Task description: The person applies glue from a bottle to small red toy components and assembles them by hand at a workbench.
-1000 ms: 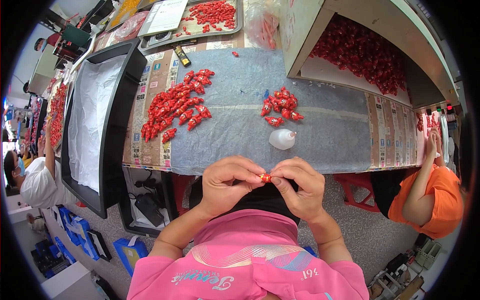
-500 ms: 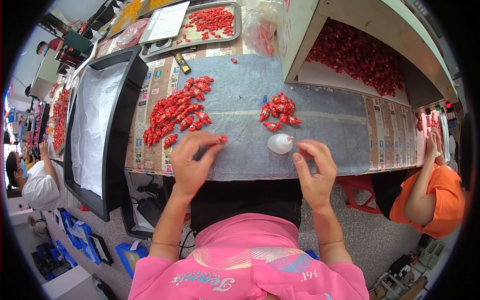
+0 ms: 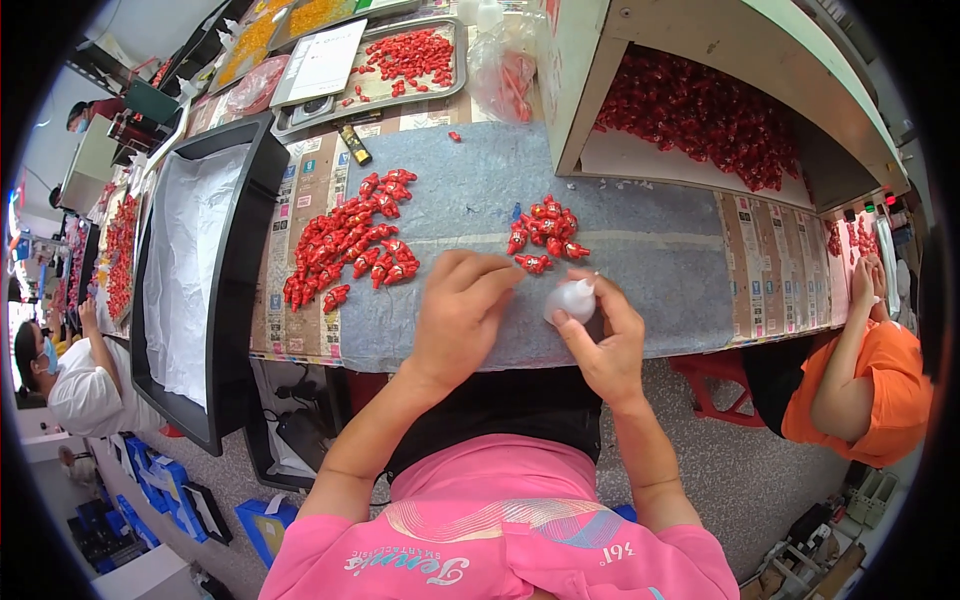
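My right hand [image 3: 612, 340] holds a small white squeeze bottle [image 3: 570, 300] with a narrow tip, thumb and fingers round its body. To its left, my left hand [image 3: 462, 318] is back-up over the blue-grey mat, fingers bent together toward the bottle; whatever they pinch is hidden beneath them. Just beyond the fingertips lies a small red figurine [image 3: 533, 263], at the front of a little pile of red figurines [image 3: 548, 222]. A larger group of these red figurines [image 3: 345, 235] spreads over the mat's left part.
A black tray lined with white paper [image 3: 262, 150] stands at left. Farther back are a metal tray of red pieces [image 3: 463, 75], a black-and-gold tube [image 3: 354, 145] and a plastic bag [image 3: 500, 70]. An open box [image 3: 565, 100] heaped with red pieces stands back right. Other people sit at both sides.
My right hand has taken hold of the squeeze bottle, which stood on the mat. My left hand, which pinched a small red piece, has moved right toward the small pile and bottle.
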`<act>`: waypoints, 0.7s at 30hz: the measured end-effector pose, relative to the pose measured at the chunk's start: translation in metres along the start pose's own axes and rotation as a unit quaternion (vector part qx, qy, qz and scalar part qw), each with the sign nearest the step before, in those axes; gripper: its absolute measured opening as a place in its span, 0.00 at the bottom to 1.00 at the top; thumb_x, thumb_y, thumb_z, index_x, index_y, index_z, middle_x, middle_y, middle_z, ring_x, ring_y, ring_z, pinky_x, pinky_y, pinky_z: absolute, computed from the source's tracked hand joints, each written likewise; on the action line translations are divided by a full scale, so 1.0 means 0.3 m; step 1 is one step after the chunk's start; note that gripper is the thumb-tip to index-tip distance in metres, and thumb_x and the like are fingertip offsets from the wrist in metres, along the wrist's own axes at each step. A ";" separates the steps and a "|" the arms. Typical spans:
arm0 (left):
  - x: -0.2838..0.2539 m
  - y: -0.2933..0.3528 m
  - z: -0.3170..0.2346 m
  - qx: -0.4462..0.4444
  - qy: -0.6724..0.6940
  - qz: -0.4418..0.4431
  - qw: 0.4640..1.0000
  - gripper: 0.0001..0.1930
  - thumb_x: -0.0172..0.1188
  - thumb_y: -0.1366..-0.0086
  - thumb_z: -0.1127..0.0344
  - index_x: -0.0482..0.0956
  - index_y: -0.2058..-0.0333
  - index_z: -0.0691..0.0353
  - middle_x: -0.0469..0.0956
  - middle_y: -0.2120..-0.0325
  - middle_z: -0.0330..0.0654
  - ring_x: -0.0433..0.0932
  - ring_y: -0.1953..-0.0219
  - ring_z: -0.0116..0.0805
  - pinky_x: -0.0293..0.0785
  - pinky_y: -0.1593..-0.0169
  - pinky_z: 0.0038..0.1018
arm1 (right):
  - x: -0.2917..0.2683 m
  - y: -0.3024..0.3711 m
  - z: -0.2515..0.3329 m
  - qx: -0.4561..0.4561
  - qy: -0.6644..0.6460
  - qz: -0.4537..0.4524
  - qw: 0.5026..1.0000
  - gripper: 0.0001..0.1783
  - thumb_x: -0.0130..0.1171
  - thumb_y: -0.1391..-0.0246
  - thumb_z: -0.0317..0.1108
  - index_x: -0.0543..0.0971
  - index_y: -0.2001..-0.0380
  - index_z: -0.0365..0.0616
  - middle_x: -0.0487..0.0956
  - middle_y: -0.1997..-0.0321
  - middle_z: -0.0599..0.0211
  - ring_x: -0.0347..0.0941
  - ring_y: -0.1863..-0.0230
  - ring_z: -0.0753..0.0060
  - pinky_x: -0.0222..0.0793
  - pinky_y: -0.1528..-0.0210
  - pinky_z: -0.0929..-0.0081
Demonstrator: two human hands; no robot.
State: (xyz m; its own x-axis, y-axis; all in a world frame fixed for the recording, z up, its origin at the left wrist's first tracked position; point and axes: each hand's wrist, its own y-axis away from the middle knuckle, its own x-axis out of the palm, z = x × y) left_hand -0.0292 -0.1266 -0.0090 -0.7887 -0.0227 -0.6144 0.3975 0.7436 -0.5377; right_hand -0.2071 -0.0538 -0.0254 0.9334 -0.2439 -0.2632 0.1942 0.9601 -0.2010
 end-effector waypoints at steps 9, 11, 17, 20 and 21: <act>0.064 -0.034 -0.025 -0.058 -0.008 0.088 0.994 0.14 0.63 0.53 0.77 0.78 0.65 0.62 0.76 0.68 0.43 0.73 0.61 0.42 0.70 0.56 0.33 | -0.107 0.035 0.065 0.020 -0.044 -0.011 0.999 0.25 0.63 0.49 0.35 0.71 0.49 0.37 0.72 0.58 0.61 0.72 0.59 0.71 0.68 0.55 0.77; 0.048 -0.023 -0.036 -0.074 -0.007 0.101 0.992 0.14 0.64 0.54 0.78 0.78 0.65 0.62 0.75 0.69 0.43 0.73 0.62 0.40 0.71 0.56 0.31 | -0.133 0.042 0.051 0.009 -0.009 -0.006 1.000 0.26 0.64 0.50 0.36 0.70 0.49 0.37 0.72 0.58 0.62 0.72 0.59 0.72 0.68 0.55 0.78; -0.004 0.056 -0.022 -0.218 0.289 0.048 0.931 0.16 0.64 0.52 0.83 0.76 0.62 0.65 0.73 0.66 0.39 0.76 0.63 0.29 0.74 0.56 0.25 | -0.113 0.070 0.074 0.066 -0.163 -0.059 0.983 0.28 0.73 0.60 0.36 0.70 0.57 0.41 0.73 0.60 0.66 0.71 0.60 0.75 0.68 0.58 0.80; -0.035 0.087 -0.027 -0.306 0.520 0.023 0.797 0.16 0.63 0.48 0.81 0.76 0.58 0.66 0.75 0.62 0.39 0.77 0.60 0.31 0.75 0.54 0.26 | -0.102 0.068 0.100 0.067 -0.238 -0.056 0.967 0.28 0.75 0.63 0.35 0.69 0.61 0.43 0.72 0.61 0.66 0.70 0.61 0.76 0.68 0.58 0.79; -0.054 0.085 -0.038 -0.348 0.544 0.055 0.761 0.17 0.63 0.46 0.80 0.75 0.56 0.67 0.75 0.60 0.40 0.77 0.58 0.31 0.75 0.53 0.26 | -0.099 0.068 0.103 0.071 -0.261 -0.056 0.961 0.29 0.76 0.64 0.35 0.68 0.62 0.44 0.72 0.61 0.66 0.70 0.61 0.76 0.68 0.58 0.78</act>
State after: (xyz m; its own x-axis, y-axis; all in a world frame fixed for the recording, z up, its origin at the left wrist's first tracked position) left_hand -0.0118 -0.0995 -0.0062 -0.8408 0.3506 0.4126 0.4429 0.8837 0.1516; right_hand -0.2215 -0.0228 0.0073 0.9214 -0.2807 0.2687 0.3071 0.9497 -0.0607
